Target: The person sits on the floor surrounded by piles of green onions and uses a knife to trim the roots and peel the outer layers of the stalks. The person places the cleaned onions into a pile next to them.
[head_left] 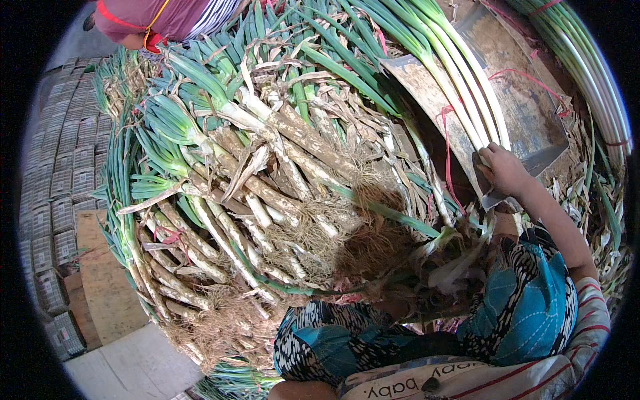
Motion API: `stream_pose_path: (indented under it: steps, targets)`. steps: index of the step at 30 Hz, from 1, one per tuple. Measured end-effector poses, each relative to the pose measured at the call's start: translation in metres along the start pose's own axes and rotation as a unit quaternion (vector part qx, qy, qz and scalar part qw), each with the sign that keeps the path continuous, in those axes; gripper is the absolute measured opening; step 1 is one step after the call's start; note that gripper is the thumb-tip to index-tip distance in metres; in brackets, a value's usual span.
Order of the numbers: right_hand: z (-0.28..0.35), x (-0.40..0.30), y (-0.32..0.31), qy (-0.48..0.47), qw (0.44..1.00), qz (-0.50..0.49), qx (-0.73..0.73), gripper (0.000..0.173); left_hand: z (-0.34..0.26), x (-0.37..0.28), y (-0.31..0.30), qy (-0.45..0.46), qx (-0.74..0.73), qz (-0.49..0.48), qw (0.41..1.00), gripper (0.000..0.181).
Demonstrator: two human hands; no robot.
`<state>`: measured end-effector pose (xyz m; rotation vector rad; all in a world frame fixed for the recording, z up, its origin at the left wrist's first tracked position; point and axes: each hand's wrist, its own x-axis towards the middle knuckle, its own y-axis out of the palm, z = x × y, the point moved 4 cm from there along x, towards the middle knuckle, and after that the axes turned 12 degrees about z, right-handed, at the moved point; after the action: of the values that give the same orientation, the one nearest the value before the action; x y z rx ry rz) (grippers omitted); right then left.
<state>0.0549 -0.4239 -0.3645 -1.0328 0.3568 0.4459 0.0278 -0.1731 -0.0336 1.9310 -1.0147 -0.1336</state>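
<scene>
Cleaned white-stemmed green onions (452,82) lie across a bent metal trough (520,75) at the upper right. My right hand (502,167) has its fingers closed around their lower white ends, close to the trough's near corner. My left hand is out of view; only a bit of the left arm (302,391) shows at the bottom edge. Before me spreads a large heap of unpeeled green onions (265,185), soil on their stems and hairy roots toward me. Loose peeled leaves (450,240) lie in shadow by my knees (520,300).
A tied bundle of clean green onions (590,85) lies at the far right, beside dry husks (570,210). Pink twine (447,150) hangs over the trough. Another person (165,22) is at the upper left. Stacked crates (62,190) and wooden boards (107,280) are on the left.
</scene>
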Motion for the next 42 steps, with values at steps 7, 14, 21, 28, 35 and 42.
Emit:
stream_pose_path:
  steps: [7, 14, 21, 28, 35, 42]
  targets:
    - [0.004, -0.003, -0.005, 0.015, 1.000, 0.011, 0.021, 0.025, 0.001, 0.002, 0.002, 0.000, -0.009, 0.011, 1.000, 0.015]
    - [0.002, -0.002, -0.002, 0.008, 1.000, -0.004, 0.012, 0.024, 0.002, 0.001, 0.003, 0.000, -0.019, 0.020, 1.000, 0.017]
    - [0.002, -0.001, -0.002, 0.028, 1.000, 0.000, 0.011, 0.022, 0.002, 0.002, 0.005, 0.002, -0.018, 0.025, 1.000, 0.018]
    - [-0.004, 0.003, 0.004, 0.044, 0.999, -0.011, 0.030, 0.022, 0.000, 0.000, 0.007, 0.008, -0.009, 0.034, 0.999, 0.020]
    - [-0.008, 0.000, -0.003, 0.048, 0.996, -0.041, 0.064, 0.022, -0.007, -0.001, 0.010, 0.008, 0.037, 0.015, 0.999, 0.022]
    - [-0.034, 0.004, -0.016, 0.164, 0.972, -0.162, 0.036, 0.046, -0.010, -0.020, -0.011, -0.028, 0.154, -0.129, 0.979, 0.019]
